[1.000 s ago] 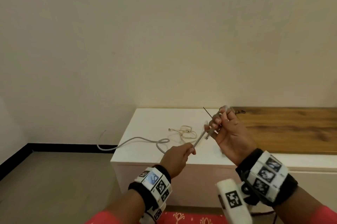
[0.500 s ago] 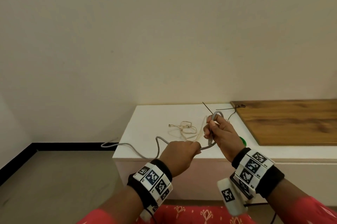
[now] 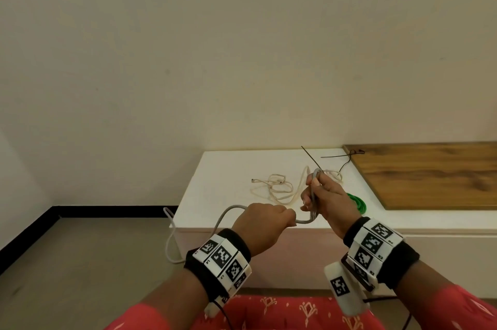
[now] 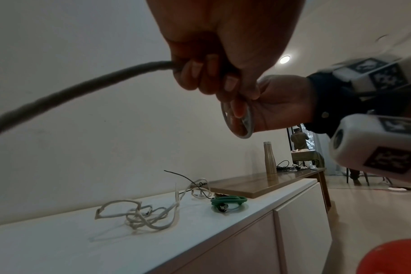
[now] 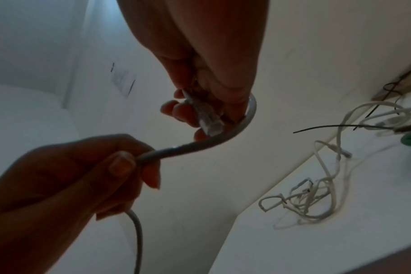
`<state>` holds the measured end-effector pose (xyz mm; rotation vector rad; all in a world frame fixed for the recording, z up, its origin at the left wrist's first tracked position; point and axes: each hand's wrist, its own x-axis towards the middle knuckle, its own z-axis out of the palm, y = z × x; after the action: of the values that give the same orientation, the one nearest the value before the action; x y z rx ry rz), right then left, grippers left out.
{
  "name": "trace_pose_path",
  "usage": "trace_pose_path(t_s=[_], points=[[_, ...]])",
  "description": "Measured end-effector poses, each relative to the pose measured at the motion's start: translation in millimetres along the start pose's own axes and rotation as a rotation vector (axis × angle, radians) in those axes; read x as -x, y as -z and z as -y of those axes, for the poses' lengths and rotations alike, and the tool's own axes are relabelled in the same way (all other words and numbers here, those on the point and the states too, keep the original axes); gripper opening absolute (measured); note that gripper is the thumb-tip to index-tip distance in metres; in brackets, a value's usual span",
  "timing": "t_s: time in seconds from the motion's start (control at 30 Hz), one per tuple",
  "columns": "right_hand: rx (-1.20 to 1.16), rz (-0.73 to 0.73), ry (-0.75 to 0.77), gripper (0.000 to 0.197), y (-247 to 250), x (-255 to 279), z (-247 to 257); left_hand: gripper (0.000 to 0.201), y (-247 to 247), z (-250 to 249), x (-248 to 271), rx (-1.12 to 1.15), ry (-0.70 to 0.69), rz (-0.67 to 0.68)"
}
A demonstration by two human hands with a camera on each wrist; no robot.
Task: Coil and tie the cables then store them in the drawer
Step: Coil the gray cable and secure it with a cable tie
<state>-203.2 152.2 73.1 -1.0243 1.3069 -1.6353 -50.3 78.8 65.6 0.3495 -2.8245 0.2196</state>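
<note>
I hold a grey cable (image 3: 306, 221) between both hands above the front edge of the white cabinet (image 3: 223, 165). My right hand (image 3: 322, 195) grips its end with the clear plug (image 5: 210, 123) and a small loop (image 4: 243, 122) of it. My left hand (image 3: 265, 225) grips the cable (image 5: 183, 148) a short way along; the rest hangs over the cabinet's left edge to the floor (image 3: 172, 238). On the cabinet top lie a loose white cable (image 3: 274, 187), a coiled green cable (image 4: 228, 202) and thin black ties (image 3: 338, 156).
A wooden board (image 3: 430, 173) covers the cabinet's right part, with a metal bottle (image 4: 269, 157) standing on it. Cabinet doors (image 4: 300, 222) face me below the top. A person stands far off at the back (image 4: 298, 137). Red patterned cloth (image 3: 282, 313) lies below my arms.
The cable, stretched straight between my hands a second ago, is now bent into a small loop at my right hand. Both hands came lower and closer together, and more cable slid off the cabinet.
</note>
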Motion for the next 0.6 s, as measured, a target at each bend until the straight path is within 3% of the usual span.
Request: trace_pose_path(t_s=[0.23,0.4,0.6], points=[[0.099,0.015,-0.081,0.029,-3.5,3.4,-2.6,0.002,-1.9,-3.5,-0.2,-0.031,-0.028,-0.074],[0.128,0.023,-0.154,0.030,-4.8,5.0,0.5,0.026,-5.2,-5.0,-1.2,-0.148,-0.065,-0.099],[0.172,-0.060,-0.159,0.030,-8.5,5.0,-2.4,0.029,-8.5,-5.1,-2.0,-0.197,-0.060,-0.094]])
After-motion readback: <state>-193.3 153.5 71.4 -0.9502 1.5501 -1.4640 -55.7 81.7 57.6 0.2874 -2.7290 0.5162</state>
